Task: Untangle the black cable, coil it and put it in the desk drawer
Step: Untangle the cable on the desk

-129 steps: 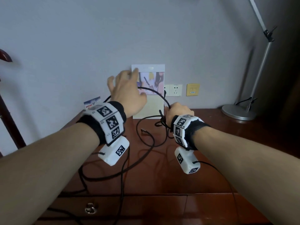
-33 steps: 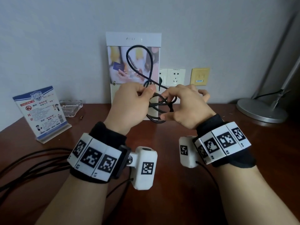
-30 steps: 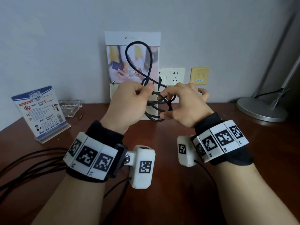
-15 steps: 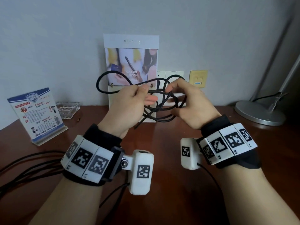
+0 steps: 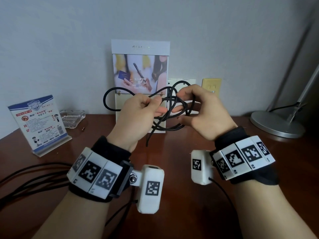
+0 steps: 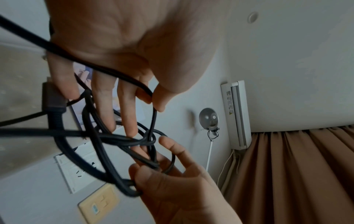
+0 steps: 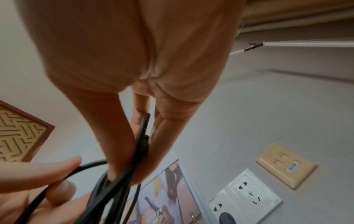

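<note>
Both hands hold the tangled black cable (image 5: 177, 102) in the air above the brown desk (image 5: 172, 152). My left hand (image 5: 155, 104) pinches one strand between thumb and forefinger, and a loop sticks out to its left. My right hand (image 5: 181, 107) grips the knotted loops with curled fingers. In the left wrist view the left hand (image 6: 153, 104) pinches a thin strand of the cable (image 6: 57, 131) above the knot; a dark plug (image 6: 51, 100) hangs behind the fingers. The right hand (image 7: 141, 145) squeezes a bundle of the cable (image 7: 114, 186). The drawer is out of view.
A blue-and-white sign stand (image 5: 38, 125) and a glass ashtray (image 5: 72, 118) sit at the back left. A leaflet board (image 5: 139, 75) leans on the wall by the sockets (image 5: 181, 81). A lamp base (image 5: 276, 125) stands at the right. Other cables (image 5: 25, 173) lie on the left.
The tall loop that stood above the hands has swung down and now sticks out to the left. The hands have drawn a little apart, spreading the tangle.
</note>
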